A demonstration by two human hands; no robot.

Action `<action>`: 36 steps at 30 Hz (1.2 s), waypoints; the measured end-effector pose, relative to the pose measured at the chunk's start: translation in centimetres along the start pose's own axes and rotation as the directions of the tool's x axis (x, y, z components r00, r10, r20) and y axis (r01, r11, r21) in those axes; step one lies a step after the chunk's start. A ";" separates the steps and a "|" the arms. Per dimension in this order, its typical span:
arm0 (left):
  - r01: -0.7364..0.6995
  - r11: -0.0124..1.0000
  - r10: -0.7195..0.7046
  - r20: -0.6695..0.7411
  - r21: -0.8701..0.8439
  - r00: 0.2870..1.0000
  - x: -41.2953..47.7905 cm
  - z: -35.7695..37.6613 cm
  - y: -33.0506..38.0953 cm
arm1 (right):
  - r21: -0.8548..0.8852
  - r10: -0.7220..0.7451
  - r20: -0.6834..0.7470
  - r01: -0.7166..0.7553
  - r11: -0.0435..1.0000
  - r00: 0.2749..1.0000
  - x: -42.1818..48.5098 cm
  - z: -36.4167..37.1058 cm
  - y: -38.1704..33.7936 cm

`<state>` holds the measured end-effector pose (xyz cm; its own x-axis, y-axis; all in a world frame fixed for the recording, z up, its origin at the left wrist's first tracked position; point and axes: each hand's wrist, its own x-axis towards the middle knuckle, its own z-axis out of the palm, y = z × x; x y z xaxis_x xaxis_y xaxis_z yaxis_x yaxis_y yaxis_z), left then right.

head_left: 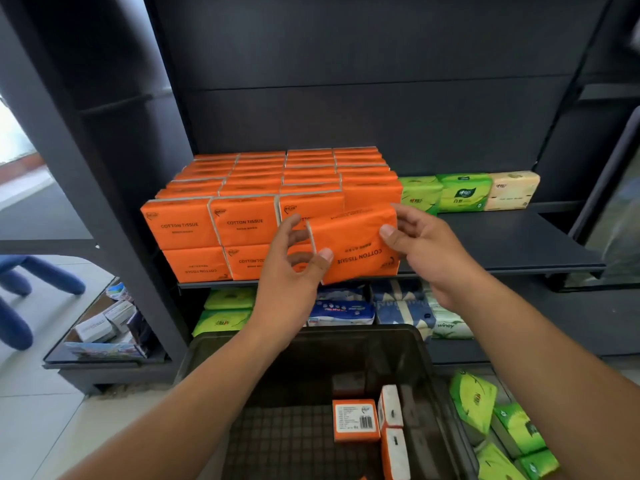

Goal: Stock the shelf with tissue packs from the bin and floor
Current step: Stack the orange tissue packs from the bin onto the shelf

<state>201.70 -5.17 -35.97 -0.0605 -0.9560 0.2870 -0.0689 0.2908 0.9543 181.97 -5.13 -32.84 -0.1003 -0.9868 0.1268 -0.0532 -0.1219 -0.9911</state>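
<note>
Both hands hold one orange tissue pack [353, 245] upside down in front of the dark shelf [502, 244]. My left hand [294, 268] grips its left end, thumb on the front. My right hand [420, 242] pinches its right end. The pack sits at the right edge of the stacked orange packs [242, 216], which fill the shelf's left half in two layers. Below, the dark bin [311, 348] holds three orange packs [356, 419]. Green packs [498, 424] lie on the floor to the right of the bin.
Green and beige packs [464, 192] stand at the back right of the shelf, with bare shelf in front of them. The lower shelf holds green, blue and white packs [341, 311]. A low glass case [104, 327] of small boxes stands at left, beside a blue object [41, 271].
</note>
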 end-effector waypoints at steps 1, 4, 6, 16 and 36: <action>-0.037 0.998 0.037 -0.005 0.054 0.999 0.2 0.7 0.1 | 0.012 -0.002 -0.025 0.002 1.000 1.000 0.4 -0.5 -0.2; -0.180 0.947 0.178 0.033 0.267 0.983 0.7 2.8 0.2 | 0.015 -0.014 -0.105 0.015 1.000 0.994 1.8 -2.1 -0.5; -0.321 0.818 0.306 0.111 0.476 0.945 1.3 3.9 -0.3 | 0.025 -0.009 -0.150 0.012 1.000 0.989 2.6 -3.0 -0.5; -0.357 0.115 0.168 0.336 0.927 0.927 5.0 7.6 -5.5 | 0.043 0.033 -0.244 -0.023 0.999 0.969 6.8 -4.5 2.9; -0.380 -0.067 0.223 0.385 0.922 0.896 7.0 5.5 -9.6 | -0.039 0.001 -0.159 -0.007 0.999 0.987 9.7 -4.4 6.0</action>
<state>196.46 -14.47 -43.59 -0.4531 -0.7767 0.4375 -0.8910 0.3792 -0.2497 176.36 -14.98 -37.43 -0.2569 -0.9576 0.1303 -0.0908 -0.1103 -0.9897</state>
